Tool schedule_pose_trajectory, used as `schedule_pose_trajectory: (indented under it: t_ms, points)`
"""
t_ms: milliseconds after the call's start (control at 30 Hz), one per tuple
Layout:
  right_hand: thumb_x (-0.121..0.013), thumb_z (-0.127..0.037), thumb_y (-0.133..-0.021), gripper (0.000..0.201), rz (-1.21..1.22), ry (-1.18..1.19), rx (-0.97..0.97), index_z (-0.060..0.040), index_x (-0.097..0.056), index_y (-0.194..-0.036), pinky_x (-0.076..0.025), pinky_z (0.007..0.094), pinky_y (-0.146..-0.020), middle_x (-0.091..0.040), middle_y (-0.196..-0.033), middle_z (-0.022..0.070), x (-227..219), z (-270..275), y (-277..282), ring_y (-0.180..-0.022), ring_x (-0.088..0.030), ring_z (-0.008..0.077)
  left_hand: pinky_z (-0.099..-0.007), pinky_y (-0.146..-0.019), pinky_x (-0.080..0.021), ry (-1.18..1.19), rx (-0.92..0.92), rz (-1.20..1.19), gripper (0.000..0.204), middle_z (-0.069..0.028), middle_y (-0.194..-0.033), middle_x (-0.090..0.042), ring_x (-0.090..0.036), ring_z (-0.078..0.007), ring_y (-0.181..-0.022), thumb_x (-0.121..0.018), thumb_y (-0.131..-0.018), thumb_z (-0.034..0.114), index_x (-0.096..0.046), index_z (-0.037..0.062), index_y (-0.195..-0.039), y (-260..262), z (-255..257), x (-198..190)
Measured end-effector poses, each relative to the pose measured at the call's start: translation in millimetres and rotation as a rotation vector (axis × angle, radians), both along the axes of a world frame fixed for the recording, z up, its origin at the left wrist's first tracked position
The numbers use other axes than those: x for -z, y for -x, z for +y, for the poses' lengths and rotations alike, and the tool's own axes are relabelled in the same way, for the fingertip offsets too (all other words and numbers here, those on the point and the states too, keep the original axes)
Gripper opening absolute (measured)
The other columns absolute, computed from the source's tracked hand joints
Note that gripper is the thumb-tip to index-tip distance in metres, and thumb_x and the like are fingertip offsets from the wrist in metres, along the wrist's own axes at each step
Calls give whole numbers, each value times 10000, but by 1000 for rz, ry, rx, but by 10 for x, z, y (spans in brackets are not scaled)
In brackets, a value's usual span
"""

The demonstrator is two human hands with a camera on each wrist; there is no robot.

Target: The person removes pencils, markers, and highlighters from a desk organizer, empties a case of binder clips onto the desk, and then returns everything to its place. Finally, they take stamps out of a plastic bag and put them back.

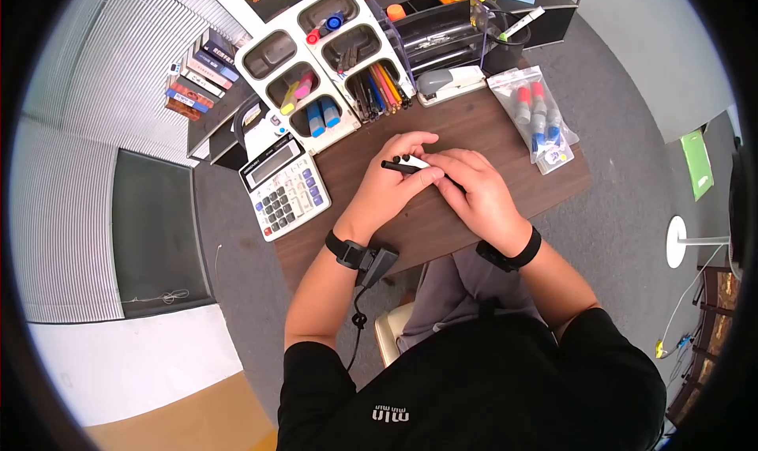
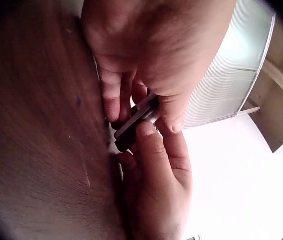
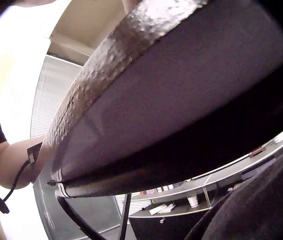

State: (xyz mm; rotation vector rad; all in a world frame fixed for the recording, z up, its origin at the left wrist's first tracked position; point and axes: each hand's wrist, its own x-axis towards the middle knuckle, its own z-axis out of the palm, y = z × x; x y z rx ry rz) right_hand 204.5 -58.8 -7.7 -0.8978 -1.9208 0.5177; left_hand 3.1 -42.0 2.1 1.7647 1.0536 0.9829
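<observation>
Both hands meet over the wooden desk (image 1: 371,230) in the head view. Between them is a small bundle of slim black pens (image 1: 400,167), with a white part beside the dark ends. My left hand (image 1: 387,184) holds the bundle from the left, its thumb laid along it. From the other side my right hand (image 1: 480,192) pinches it with thumb and fingers. In the left wrist view, the left hand (image 2: 156,45) is above and the right hand (image 2: 156,185) below, with the dark pens (image 2: 131,125) gripped between their fingertips; the fingers hide much of them.
A calculator (image 1: 284,194) lies left of the hands. Behind stands a white organizer (image 1: 312,56) with pencils (image 1: 383,88), highlighters and blue markers. A stapler (image 1: 452,82) and a clear bag (image 1: 521,88) of red- and blue-capped items lie right. The right wrist view shows the desk's edge (image 3: 96,80).
</observation>
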Motion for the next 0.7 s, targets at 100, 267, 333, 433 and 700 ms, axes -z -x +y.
schedule_pose_trajectory:
  t_ms: [100, 267, 333, 433, 700]
  points:
    - [-720, -44, -917, 359, 14, 8, 5, -69, -715, -1275, -534, 429, -912, -696, -1124, 118, -4, -6, 0, -1040, -648, 342, -266, -867, -517, 52, -24, -18, 412, -19, -1071, -644, -612, -102, -969, -781, -926, 70, -647, 51, -1315, 17, 26, 30]
    - [-713, -50, -928, 370, -25, 13, 1, -71, -709, -1298, -531, 427, -910, -682, -1122, 118, 2, 6, 4, -1032, -639, 340, -243, -830, -526, 145, 5, -80, 383, -12, -1061, -650, -614, -80, -961, -766, -941, 63, -648, 43, -1304, 21, 29, 2]
    - [-711, -52, -931, 376, -22, 24, 17, -70, -702, -1307, -530, 428, -910, -677, -1123, 119, 16, 0, 17, -1033, -636, 340, -248, -837, -541, 163, 19, -97, 368, -17, -1083, -654, -619, -77, -984, -716, -983, 61, -624, 38, -1339, 17, 20, 39]
    - [-711, -62, -934, 394, -39, -33, 32, -68, -681, -1328, -526, 436, -916, -674, -1136, 126, 0, -7, 25, -1029, -638, 344, -258, -844, -556, 154, 44, -160, 370, -24, -1109, -660, -626, -80, -1004, -659, -1018, 56, -590, 36, -1382, -1, -3, 61]
    - [-742, -24, -893, 385, 68, 179, 58, -41, -674, -1271, -548, 439, -842, -674, -1018, 151, -32, -63, 26, -939, -661, 368, -270, -861, -573, 207, 38, -205, 445, -34, -1145, -651, -639, -97, -1035, -636, -1030, 55, -545, 40, -1466, -13, 5, 21]
